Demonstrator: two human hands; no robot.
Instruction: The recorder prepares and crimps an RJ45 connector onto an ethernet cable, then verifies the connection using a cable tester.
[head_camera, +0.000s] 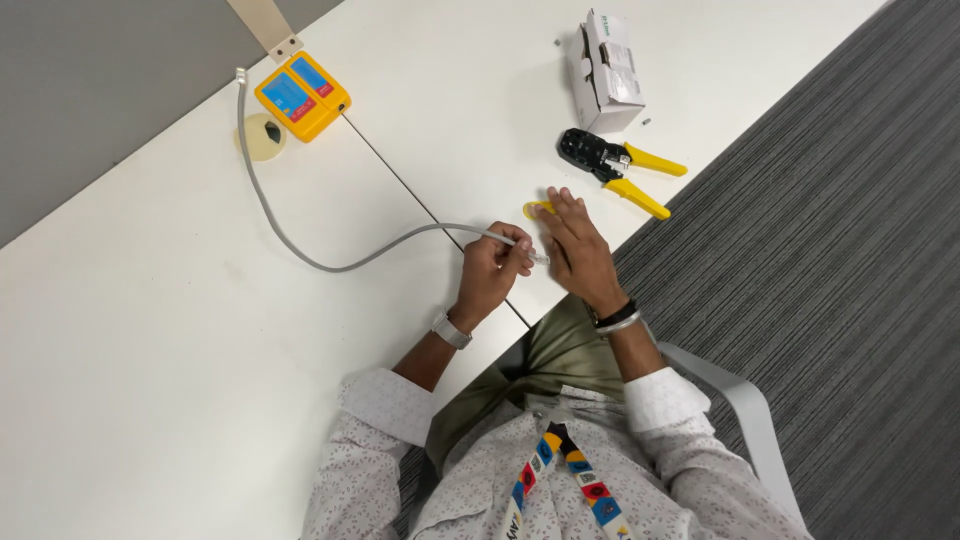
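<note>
Grey cable (300, 250) end pointing right, pinched by left hand (490, 275), right hand (575, 250) spread

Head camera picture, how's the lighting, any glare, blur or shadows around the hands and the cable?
Head view: even, soft light; no glare on the white table; faint shadows under the left hand and right hand; grey cable and crimping tool look sharp; straight table edges suggest little distortion.

white table (150, 330), grey cable (300, 250), yellow tester (302, 96), crimper (620, 168), box (606, 70)
</note>
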